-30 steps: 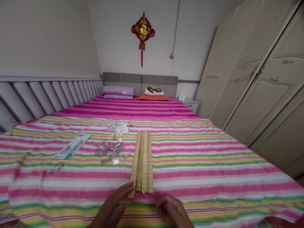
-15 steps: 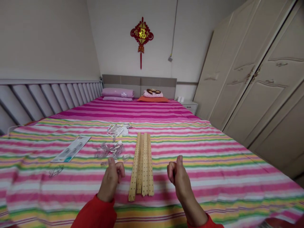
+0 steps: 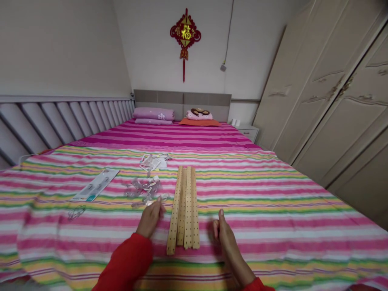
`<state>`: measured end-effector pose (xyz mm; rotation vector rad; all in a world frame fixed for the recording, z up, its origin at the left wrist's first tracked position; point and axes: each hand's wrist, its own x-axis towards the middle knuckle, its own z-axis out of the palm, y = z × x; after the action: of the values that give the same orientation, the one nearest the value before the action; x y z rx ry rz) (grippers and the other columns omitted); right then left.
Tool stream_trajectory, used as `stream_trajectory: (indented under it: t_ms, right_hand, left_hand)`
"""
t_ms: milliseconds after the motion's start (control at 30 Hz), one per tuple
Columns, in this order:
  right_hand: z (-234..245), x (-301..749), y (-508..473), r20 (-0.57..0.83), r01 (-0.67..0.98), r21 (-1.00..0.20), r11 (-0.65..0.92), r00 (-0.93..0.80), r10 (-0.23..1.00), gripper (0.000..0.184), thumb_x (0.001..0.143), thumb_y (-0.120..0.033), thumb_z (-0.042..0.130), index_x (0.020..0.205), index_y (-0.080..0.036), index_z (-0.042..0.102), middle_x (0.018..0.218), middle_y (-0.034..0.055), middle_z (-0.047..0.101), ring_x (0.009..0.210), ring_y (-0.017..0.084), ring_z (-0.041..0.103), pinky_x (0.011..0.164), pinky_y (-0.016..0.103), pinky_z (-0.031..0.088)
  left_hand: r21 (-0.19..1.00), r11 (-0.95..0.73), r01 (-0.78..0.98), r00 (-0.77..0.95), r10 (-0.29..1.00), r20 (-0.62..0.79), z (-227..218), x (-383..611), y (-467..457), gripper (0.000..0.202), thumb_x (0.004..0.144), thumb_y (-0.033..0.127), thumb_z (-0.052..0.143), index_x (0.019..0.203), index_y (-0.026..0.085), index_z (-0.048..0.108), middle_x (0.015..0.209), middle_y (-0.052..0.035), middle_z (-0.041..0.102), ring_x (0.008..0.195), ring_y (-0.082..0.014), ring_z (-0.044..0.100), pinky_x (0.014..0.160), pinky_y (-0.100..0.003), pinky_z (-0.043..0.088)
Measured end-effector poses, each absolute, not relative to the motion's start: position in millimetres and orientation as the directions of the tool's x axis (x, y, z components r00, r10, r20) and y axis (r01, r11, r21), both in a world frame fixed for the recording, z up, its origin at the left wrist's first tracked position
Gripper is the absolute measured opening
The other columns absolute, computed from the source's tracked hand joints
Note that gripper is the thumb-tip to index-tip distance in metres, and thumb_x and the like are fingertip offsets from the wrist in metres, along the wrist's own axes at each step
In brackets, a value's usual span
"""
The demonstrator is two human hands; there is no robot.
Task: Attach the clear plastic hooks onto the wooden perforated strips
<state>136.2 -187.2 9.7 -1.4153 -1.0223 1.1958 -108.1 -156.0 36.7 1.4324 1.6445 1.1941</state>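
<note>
1. On the bed (image 3: 273, 210), head view: four pale wooden slats (image 3: 184, 210) with rows of little holes lie side by side on the striped sheet, running away from the person.
2. Left hand (image 3: 150, 220) sits just left of the slats, fingers curled loosely, tips near a clear plastic clip (image 3: 160, 198). Can't tell if it's actually pinching anything.
3. Right hand (image 3: 224, 234) is just right of the slats, thumb up, other fingers folded in, holding nothing I can see.
4. Risk, imo: soft bedding means the slats could slide apart or tip if nudged from one side.
5. That pile of clear clips (image 3: 142, 189) is easy to scatter or lose in the sheet folds; a sleeve could drag them too.
6. Packaging card (image 3: 95, 185) lies well to the left, out of the way.
</note>
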Motion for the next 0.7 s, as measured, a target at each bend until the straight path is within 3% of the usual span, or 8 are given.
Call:
stream_trajectory:
  t_ms: [100,167,267,433,567,633,700]
  right_hand:
    - [2,136,-189,-0.169,-0.036,-0.986,-0.165,0.131,0.977,0.068,0.081,-0.073,0.026,0.036,-0.023,0.037,0.032,-0.0049,0.028,0.033,0.010,0.029,0.040,0.026,0.023]
    - [-3,136,-190,-0.179,-0.069,-0.983,-0.171,0.121,0.976,0.067,0.080,-0.073,0.027,0.036,-0.024,0.038,0.030,-0.0050,0.028,0.031,0.010,0.029,0.039,0.026,0.023]
    - [-8,137,-191,-0.202,-0.104,-0.976,-0.192,0.098,0.974,0.068,0.080,-0.073,0.028,0.036,-0.023,0.037,0.028,-0.0050,0.028,0.029,0.009,0.027,0.038,0.026,0.021]
    - [-10,140,-194,-0.242,-0.117,-0.966,-0.232,0.077,0.967,0.067,0.080,-0.073,0.030,0.036,-0.023,0.037,0.030,-0.0049,0.030,0.031,0.009,0.029,0.039,0.026,0.022]
    - [-10,140,-197,-0.226,-0.084,-0.972,-0.218,0.101,0.969,0.066,0.081,-0.072,0.030,0.038,-0.023,0.037,0.031,-0.0048,0.031,0.032,0.010,0.030,0.039,0.026,0.024]
    - [-10,140,-197,-0.227,-0.077,-0.973,-0.220,0.103,0.968,0.066,0.081,-0.072,0.029,0.038,-0.023,0.037,0.030,-0.0047,0.031,0.032,0.010,0.031,0.040,0.027,0.025]
    - [-10,139,-196,-0.246,-0.080,-0.968,-0.239,0.091,0.965,0.066,0.080,-0.074,0.030,0.037,-0.023,0.037,0.030,-0.0049,0.031,0.031,0.010,0.031,0.040,0.027,0.025]
  left_hand:
    - [0.881,-0.114,0.459,-0.226,0.944,0.240,28,-122,-121,0.035,0.075,0.050,0.046,0.074,0.019,0.061,0.072,-0.0028,0.065,0.073,-0.0193,0.059,0.069,-0.030,0.046]
    - [0.839,-0.151,0.523,-0.234,0.921,0.312,20,-128,-101,0.027,0.073,0.039,0.048,0.083,0.019,0.064,0.087,-0.0064,0.068,0.088,-0.0220,0.061,0.083,-0.034,0.045]
    - [0.786,-0.146,0.601,-0.240,0.905,0.352,8,-132,-86,0.028,0.070,0.029,0.048,0.089,0.019,0.066,0.094,-0.0092,0.068,0.098,-0.0250,0.060,0.094,-0.039,0.041]
    - [0.808,-0.180,0.561,-0.149,0.938,0.312,-6,-132,-98,0.038,0.074,0.037,0.048,0.104,0.019,0.064,0.093,-0.0074,0.071,0.094,-0.0240,0.062,0.090,-0.039,0.045]
    - [0.894,-0.131,0.429,-0.155,0.964,0.216,0,-136,-108,0.043,0.079,0.046,0.046,0.104,0.014,0.062,0.070,-0.0040,0.068,0.071,-0.0205,0.065,0.072,-0.034,0.051]
    - [0.856,-0.098,0.508,-0.142,0.970,0.195,8,-137,-104,0.039,0.080,0.041,0.047,0.102,0.014,0.062,0.072,-0.0044,0.068,0.072,-0.0196,0.065,0.070,-0.032,0.050]
    - [0.705,-0.074,0.705,-0.100,0.974,0.203,17,-137,-95,0.030,0.078,0.032,0.050,0.098,0.015,0.064,0.087,-0.0065,0.070,0.083,-0.0197,0.065,0.077,-0.031,0.048]
